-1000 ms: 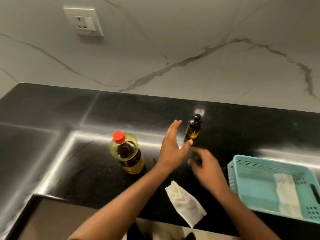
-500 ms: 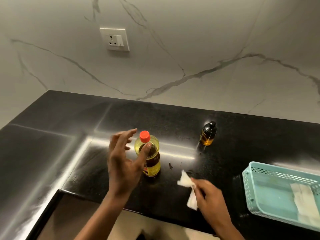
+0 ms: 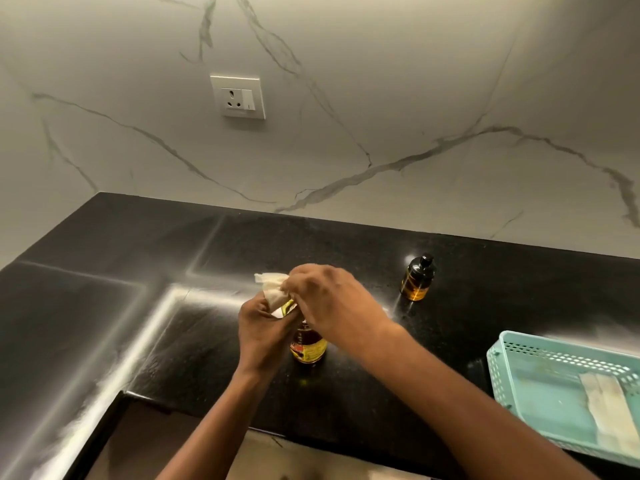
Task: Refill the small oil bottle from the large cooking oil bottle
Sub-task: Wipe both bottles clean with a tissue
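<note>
- The large bottle stands upright on the table, near the front edge. Its top is hidden.
- The left hand is wrapped round the bottle's upper part.
- The right hand pinches a tissue against the bottle's top.
- The small bottle stands capped and untouched, well apart at the right rear.
- Handling, large bottle: probably thin plastic, yielding and perhaps oily. Grip the labelled body.
- Handling, small bottle: probably glass, light and easily tipped. Steady it at the body while pouring.
- A basket sits at the right edge.
</note>
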The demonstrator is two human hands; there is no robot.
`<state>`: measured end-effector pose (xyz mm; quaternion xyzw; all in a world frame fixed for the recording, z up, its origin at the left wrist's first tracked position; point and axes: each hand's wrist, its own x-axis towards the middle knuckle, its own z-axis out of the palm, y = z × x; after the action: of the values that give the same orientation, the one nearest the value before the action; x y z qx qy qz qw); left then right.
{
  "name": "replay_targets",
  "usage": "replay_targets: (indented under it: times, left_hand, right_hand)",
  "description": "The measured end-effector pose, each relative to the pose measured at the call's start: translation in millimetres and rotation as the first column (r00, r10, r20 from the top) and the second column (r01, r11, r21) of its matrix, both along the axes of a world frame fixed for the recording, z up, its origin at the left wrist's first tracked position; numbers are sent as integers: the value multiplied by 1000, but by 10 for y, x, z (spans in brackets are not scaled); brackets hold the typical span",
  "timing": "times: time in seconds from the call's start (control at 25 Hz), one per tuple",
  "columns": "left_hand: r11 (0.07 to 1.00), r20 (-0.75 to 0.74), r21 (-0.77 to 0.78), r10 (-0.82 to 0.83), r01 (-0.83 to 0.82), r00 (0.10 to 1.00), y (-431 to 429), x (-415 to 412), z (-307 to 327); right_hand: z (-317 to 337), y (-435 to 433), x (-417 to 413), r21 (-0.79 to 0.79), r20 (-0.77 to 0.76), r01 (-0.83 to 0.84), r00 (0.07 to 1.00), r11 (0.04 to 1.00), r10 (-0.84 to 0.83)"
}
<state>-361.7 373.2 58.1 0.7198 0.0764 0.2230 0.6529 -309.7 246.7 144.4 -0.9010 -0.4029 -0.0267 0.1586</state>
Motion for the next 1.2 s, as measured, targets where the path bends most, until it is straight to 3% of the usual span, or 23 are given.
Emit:
replay_targets:
  times: [0.12,0.2,0.28,0.36,0.4,0.48,0.56,0.68,0.76,0.84,1.0,1.2]
  left_hand:
    - [1000,-13,11,22,-22,1000,-41,70,-65]
    - [999,-11,41,22,-21,1000,-22,74,-106]
    - [998,34,60,15,-18,999,21,57,-138]
    - [1000,67,16,-4,2,998,48,46,-135]
    - [1000,62,-22,-17,18,998,46,46,-108]
    - [999,49,-24,-22,24,999,36,53,-48]
    - [998,63,56,-20,17,998,19,31,4]
    - [986,27,160,33,-37,999,32,49,-28]
    - [974,0,218,58,-57,998,20,39,-2]
    - [974,-2,220,49,-48,999,-2,13,60]
    - [970,5,241,14,-15,1000,43,6,29]
    - [975,-56,158,-146,153,988,214,62,44]
  right_hand:
    - [107,41,68,-177,94,62,995,982,-46]
    - [66,115,-70,-208,202,43,979,977,0]
    - [-84,72,-111,-154,322,-77,939,985,124]
    - [-268,-118,33,51,358,-191,920,980,161]
    - [-348,-249,86,189,302,-206,943,960,143]
    - [-527,-460,60,417,105,-41,994,908,-4]
    - [-713,-480,-92,480,-163,156,983,863,-87]
    - [-837,-255,-247,478,-565,306,825,823,22]
    - [-792,-183,-268,497,-703,424,709,757,64]
    - [-803,-196,-402,485,-729,468,683,739,47]
    - [-862,-219,-670,484,-649,399,760,779,14]
    - [-625,-104,-186,468,-728,490,685,736,7]
